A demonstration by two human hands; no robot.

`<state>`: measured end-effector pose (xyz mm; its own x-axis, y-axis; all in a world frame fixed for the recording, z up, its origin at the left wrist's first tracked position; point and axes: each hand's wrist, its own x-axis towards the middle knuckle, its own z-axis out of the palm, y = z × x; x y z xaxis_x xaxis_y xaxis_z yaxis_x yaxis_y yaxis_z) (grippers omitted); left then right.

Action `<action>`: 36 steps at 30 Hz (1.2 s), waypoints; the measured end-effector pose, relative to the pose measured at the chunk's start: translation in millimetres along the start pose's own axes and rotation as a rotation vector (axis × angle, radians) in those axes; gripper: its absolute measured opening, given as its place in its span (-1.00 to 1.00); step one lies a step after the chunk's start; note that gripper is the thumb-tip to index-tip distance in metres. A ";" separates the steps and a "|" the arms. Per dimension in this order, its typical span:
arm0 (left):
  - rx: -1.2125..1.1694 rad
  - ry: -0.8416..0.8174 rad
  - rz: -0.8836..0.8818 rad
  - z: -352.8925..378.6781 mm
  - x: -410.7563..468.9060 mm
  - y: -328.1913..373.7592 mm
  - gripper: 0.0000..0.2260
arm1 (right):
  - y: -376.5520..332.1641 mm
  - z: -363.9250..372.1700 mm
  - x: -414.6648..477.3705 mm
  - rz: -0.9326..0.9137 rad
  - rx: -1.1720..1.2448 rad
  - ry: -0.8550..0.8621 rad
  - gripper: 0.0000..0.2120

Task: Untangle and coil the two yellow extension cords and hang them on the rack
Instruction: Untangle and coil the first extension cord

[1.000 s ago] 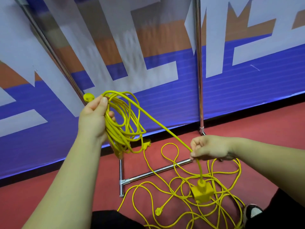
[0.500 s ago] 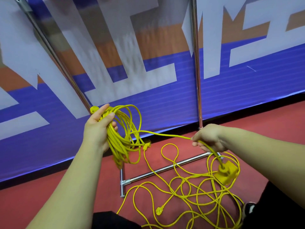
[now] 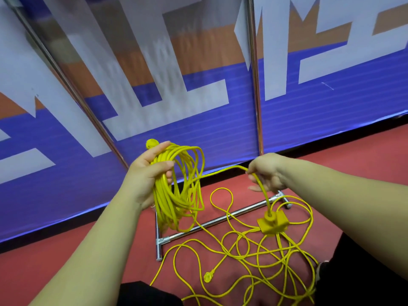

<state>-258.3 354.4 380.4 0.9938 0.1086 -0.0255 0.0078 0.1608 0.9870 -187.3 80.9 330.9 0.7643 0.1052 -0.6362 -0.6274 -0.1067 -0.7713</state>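
since the earlier frame the right hand (image 3: 267,173) has drawn in toward the left hand (image 3: 143,175), and the yellow socket block (image 3: 273,224) has shifted left, now straight below that right hand. the left hand, at centre frame, grips the coiled cord (image 3: 176,195), fingers and thumb curled round the bundle, whose loops hang down below the palm; a round plug end (image 3: 152,143) pokes out above the fingertips. the right hand pinches a single strand that runs from the coil, bends over its fingers and drops to the socket block; whether the block hangs clear of the floor i cannot tell. the second cord (image 3: 242,250) lies tangled on the red floor (image 3: 66,261) at lower right, its plug (image 3: 208,276) at bottom centre. the rack's base bar (image 3: 220,219) lies under the loops, and its upright pole (image 3: 256,85) rises against the blue banner (image 3: 220,129).
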 end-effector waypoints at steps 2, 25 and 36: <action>0.018 -0.032 -0.036 6.3 -1.7 -8.6 -0.47 | -6.8 -1.1 -2.9 -0.016 0.094 -0.016 -0.95; 0.020 -0.173 -0.160 62.3 -1.1 -40.0 -0.38 | -46.7 12.8 -37.4 -0.179 -0.033 -0.170 -0.92; -0.091 -0.264 -0.207 69.6 -1.6 -40.7 -0.40 | -55.0 18.4 -48.4 -0.088 0.138 -0.269 -0.91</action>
<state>-252.4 279.4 351.4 0.9669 -0.1906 -0.1699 0.2139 0.2413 0.9466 -192.5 99.9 403.8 0.7613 0.3676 -0.5341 -0.5890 0.0477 -0.8067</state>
